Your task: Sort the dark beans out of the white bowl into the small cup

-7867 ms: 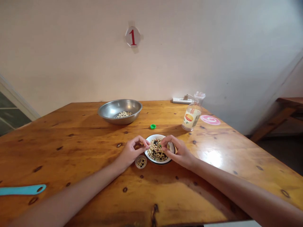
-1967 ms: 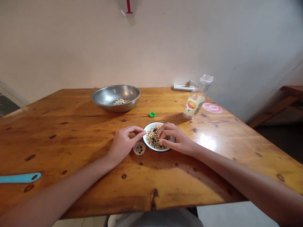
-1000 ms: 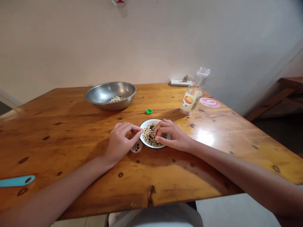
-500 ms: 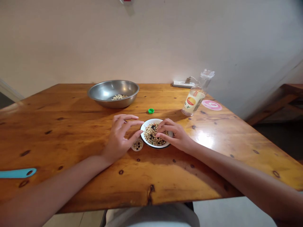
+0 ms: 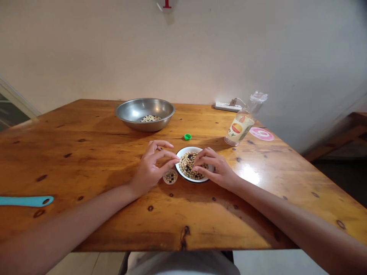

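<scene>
A white enamel bowl (image 5: 191,148) with a dark rim stands near the table's front, filled with pale soybeans and some black beans (image 5: 187,166). My right hand (image 5: 213,170) reaches over its right side, with the fingertips curled down onto the beans. Just left of the rim, my left hand (image 5: 151,168) hovers with its curved fingers apart and holds no visible bean. Below that hand sits a small round cup or cap (image 5: 170,177) holding a few pale and dark beans.
Farther back stand a steel bowl (image 5: 160,109) with pale beans, a green bottle cap (image 5: 187,136), and a tilted glass bottle (image 5: 240,130). A power strip (image 5: 228,107) lies behind them. A pink sticker (image 5: 261,133) and a blue handle (image 5: 25,201) are on the wooden table (image 5: 100,152).
My left hand has moved toward the bowl rim and its fingertips have drawn closer together. My right hand stays on the beans. The whole view has shifted slightly with my head.
</scene>
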Demonstrator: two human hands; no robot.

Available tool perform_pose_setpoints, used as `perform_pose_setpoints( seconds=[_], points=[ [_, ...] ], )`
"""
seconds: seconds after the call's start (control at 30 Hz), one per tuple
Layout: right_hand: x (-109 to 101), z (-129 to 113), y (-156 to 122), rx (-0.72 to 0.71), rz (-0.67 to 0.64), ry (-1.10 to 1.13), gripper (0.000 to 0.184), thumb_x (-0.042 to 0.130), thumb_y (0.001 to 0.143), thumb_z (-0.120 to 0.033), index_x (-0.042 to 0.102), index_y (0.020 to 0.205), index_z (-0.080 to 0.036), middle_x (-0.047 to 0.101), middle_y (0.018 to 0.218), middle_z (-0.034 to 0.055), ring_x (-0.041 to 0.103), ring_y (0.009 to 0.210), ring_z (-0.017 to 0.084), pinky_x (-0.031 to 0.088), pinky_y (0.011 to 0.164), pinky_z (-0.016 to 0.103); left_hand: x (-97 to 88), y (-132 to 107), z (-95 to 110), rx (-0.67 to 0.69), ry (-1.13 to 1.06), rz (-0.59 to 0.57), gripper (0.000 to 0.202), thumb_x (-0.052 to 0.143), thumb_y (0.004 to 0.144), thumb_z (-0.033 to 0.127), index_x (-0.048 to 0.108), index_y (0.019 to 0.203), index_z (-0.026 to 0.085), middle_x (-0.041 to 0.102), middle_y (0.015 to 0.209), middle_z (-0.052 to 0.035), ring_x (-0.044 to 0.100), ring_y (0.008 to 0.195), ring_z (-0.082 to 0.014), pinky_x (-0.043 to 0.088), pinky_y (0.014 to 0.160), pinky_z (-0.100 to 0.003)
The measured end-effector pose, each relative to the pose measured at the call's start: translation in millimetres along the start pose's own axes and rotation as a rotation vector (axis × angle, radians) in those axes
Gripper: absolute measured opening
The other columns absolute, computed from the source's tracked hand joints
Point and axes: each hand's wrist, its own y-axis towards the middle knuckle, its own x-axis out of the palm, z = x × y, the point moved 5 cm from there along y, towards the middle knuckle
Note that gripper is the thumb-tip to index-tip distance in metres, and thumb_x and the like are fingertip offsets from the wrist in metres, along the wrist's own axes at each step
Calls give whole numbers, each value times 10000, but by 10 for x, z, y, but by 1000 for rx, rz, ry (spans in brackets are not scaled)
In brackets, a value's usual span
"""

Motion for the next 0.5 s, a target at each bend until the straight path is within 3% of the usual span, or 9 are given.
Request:
perform_pose_setpoints(
  seconds=[0.17, 0.4, 0.5],
  points=[
    [10, 4, -3, 32, -46, -3, 285, 411, 946, -383, 617, 913, -189, 641, 898, 79, 554, 886, 205, 424, 812, 366, -20, -16, 85, 70, 73, -27, 94, 612, 830, 278, 681, 796, 223, 538, 1006, -45, 511, 989, -192, 396, 928, -378],
    [20, 24, -19, 59, -35, 15, 288, 369, 962, -380, 589, 967, -194, 618, 932, 70, 545, 911, 196, 413, 821, 346, -60, -82, 333, 485, 321, -19, 83, 692, 772, 265, 689, 839, 313, 650, 866, 5, 512, 895, -187, 337, 867, -376],
    [24, 19, -13, 50, -37, 15, 295, 362, 965, -381, 589, 967, -194, 616, 935, 71, 542, 917, 195, 410, 830, 351, -76, -96, 408, 566, 381, 15, 111, 698, 768, 247, 683, 854, 316, 669, 821, 22, 520, 855, -174, 312, 876, -375]
  ],
)
